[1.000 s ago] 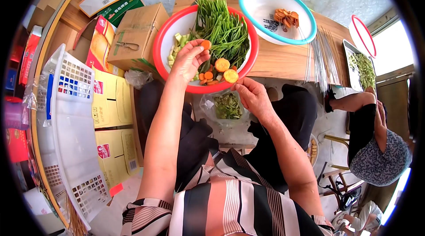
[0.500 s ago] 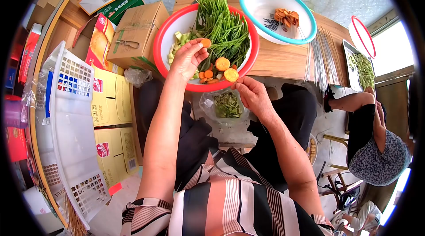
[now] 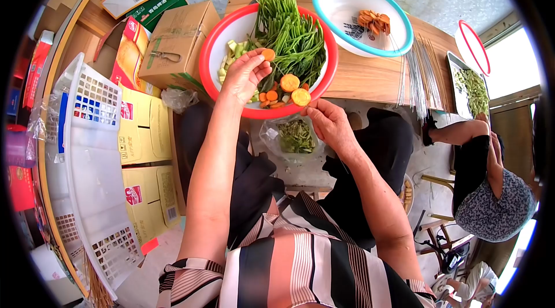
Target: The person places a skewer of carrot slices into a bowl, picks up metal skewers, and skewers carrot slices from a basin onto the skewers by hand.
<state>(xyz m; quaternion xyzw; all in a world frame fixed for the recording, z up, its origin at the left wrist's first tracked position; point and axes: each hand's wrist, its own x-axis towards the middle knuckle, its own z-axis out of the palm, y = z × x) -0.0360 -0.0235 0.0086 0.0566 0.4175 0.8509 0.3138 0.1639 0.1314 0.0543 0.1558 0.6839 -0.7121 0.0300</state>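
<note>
My left hand is over the red-rimmed basin, pinching an orange carrot slice between thumb and fingertips. At the basin's near right rim, my right hand is closed, fingertips pinched together; what they hold is too small to make out. Two larger yellow-orange slices lie one beyond the other near that hand. Inside the basin are long green stems with leaves, pale green chunks at the left and small carrot pieces at the front.
A blue-rimmed basin holds skewered brown-orange slices. Thin metal skewers lie on the wooden table. A tray of greens and a seated person are right. A plastic bag of greens sits below; cartons stand left.
</note>
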